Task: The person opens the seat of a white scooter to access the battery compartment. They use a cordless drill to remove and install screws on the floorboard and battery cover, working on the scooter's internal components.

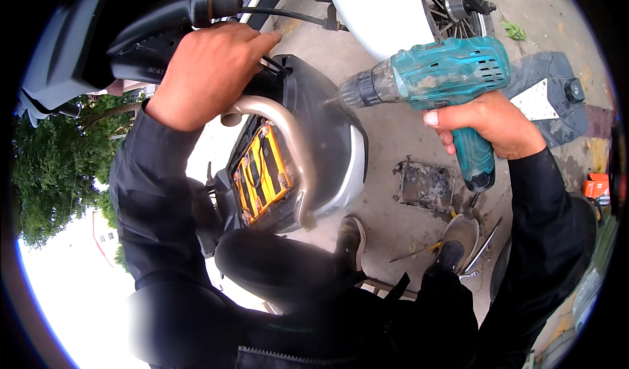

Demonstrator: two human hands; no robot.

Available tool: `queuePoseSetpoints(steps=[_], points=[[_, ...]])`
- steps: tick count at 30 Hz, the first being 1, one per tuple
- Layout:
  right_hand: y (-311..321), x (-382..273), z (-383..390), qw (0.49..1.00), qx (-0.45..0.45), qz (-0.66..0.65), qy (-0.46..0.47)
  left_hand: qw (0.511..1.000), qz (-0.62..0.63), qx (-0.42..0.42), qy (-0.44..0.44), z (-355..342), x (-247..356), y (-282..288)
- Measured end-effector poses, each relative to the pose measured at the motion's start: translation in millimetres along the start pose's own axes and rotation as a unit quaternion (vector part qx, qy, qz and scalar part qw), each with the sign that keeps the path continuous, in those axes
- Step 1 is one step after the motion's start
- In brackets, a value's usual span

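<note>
My right hand (501,123) is wrapped round the handle of a dusty teal cordless drill (455,71). The drill lies sideways, its black chuck pointing left at the dark grey body panel (321,130) of a scooter; whether the tip touches the panel is hard to tell. My left hand (213,67) is curled at the black parts under the scooter's dark tube, and its fingertips are mostly hidden. Below it, a curved brownish-grey rail (285,120) runs round an open compartment. Inside sits a yellow and black battery pack (274,156).
On the concrete floor lie a dirty grey rectangular box (426,185), a thin yellow-handled tool (413,253) and a wrench (483,246) near my feet. A black plastic part (563,100) rests at the right. A white panel (373,8) and a wheel (458,12) are at the far side.
</note>
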State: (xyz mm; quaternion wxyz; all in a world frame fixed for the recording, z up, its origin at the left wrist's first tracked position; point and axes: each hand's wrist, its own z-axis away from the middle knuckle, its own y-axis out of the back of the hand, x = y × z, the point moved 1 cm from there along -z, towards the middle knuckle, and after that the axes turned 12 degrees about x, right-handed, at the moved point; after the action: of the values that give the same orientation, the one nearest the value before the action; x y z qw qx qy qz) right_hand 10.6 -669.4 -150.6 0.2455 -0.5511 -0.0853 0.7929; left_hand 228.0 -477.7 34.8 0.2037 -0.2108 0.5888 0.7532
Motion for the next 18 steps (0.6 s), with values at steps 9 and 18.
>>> queuePoseSetpoints(steps=[9,18], points=[[-0.8,-0.5,0.9,1.000,0.014,0.002,-0.020,0.997,-0.058,0.027,-0.049,-12.9,3.8,-19.0],[3.1,2.6,-6.1,0.999,-0.005,-0.006,-0.035,0.994,0.027,-0.101,0.003,-28.5,2.4,-21.5]])
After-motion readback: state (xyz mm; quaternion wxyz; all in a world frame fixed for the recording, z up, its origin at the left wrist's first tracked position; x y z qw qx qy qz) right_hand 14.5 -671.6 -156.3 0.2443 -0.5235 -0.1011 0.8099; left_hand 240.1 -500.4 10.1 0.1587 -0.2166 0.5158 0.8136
